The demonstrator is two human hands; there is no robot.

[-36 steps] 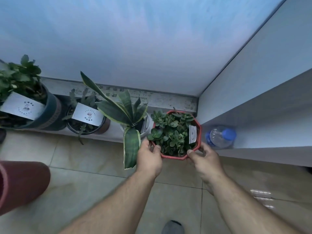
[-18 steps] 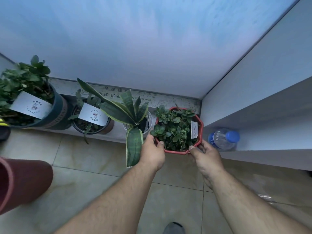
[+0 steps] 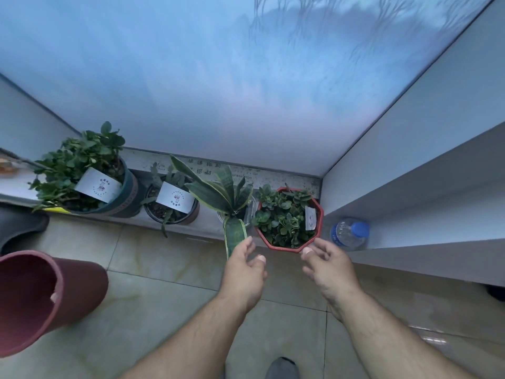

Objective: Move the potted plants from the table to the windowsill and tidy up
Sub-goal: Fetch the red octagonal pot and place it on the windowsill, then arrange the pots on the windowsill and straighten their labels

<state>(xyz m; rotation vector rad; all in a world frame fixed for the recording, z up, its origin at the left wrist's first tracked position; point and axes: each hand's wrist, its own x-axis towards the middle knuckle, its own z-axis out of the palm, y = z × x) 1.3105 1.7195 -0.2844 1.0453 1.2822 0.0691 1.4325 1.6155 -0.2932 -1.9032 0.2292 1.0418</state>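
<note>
Both hands (image 3: 243, 269) (image 3: 329, 265) have let go, each grip wide; four potted plants (image 3: 287, 214) line the windowsill (image 3: 207, 228).

Four potted plants stand in a row on the windowsill (image 3: 287, 177): a leafy plant in a dark green pot (image 3: 124, 187), a small plant in a dark round pot (image 3: 172, 212), a long-leaved plant in a clear pot (image 3: 247, 212) and a bushy plant in a red eight-sided pot (image 3: 289, 246). Three of them carry a white card each. There is one plastic bottle (image 3: 348, 233) with a blue cap, one dark red bin (image 3: 41, 299), and two hands, left (image 3: 243, 272) and right (image 3: 329, 266).
</note>
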